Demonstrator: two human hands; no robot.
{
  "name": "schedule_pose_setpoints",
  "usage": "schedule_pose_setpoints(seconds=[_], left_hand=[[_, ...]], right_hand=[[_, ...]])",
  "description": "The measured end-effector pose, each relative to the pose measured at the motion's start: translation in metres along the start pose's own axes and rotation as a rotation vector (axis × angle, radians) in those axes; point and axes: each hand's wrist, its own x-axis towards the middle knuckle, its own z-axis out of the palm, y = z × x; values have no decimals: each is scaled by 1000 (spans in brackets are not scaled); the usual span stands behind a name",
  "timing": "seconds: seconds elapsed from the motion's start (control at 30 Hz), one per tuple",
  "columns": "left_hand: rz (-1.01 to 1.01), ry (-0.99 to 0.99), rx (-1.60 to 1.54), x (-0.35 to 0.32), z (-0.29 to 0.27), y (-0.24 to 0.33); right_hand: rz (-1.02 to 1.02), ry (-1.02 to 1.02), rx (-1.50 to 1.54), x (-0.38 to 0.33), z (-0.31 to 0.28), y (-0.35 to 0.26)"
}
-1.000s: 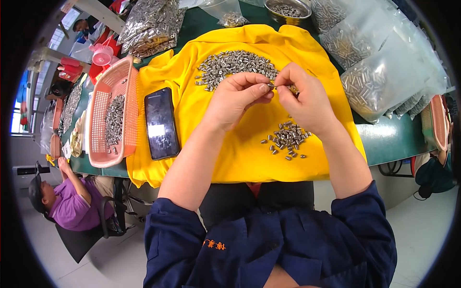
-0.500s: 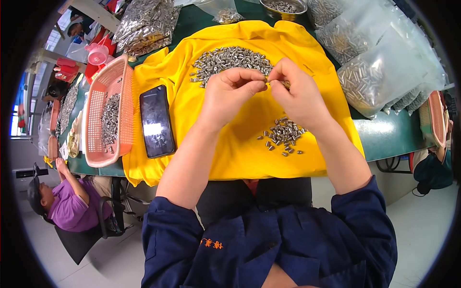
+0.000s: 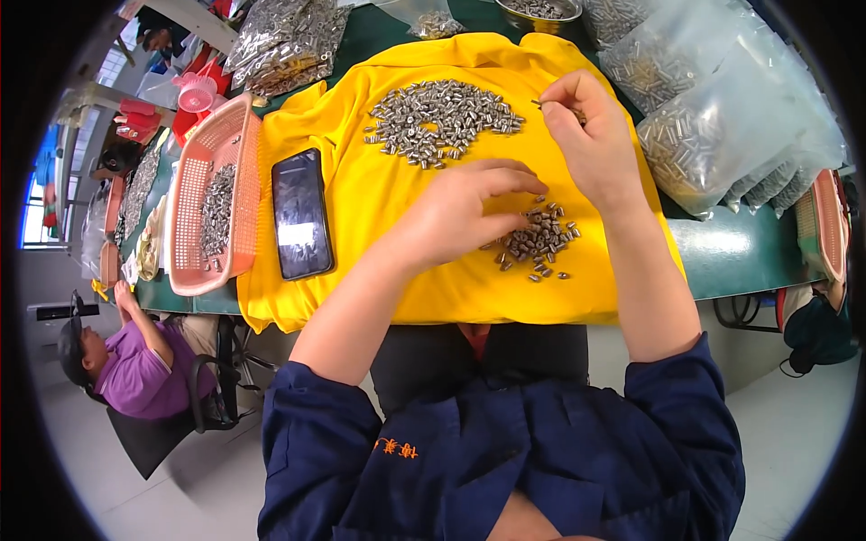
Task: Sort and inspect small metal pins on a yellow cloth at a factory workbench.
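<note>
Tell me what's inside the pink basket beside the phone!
The pink basket holds a pile of small silvery metal parts. Whatever is under the pile is covered.

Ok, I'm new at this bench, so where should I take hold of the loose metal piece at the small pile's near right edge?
Probably pinch the loose metal piece by its sides, coming from above and the near right. It is short and stubby, lies a little apart from the small pile, and the left hand is at the pile's left side.
</note>
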Motion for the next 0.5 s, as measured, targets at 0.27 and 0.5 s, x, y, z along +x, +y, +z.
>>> schedule_pose_setpoints(seconds=[0.27,0.5], left_hand=[[-190,41,305,7,-41,-41],[-209,-149,642,9,-44,-50]], right_hand=[[-32,-20,-46,-3,9,-9],[-43,-58,-61,-3,11,-14]])
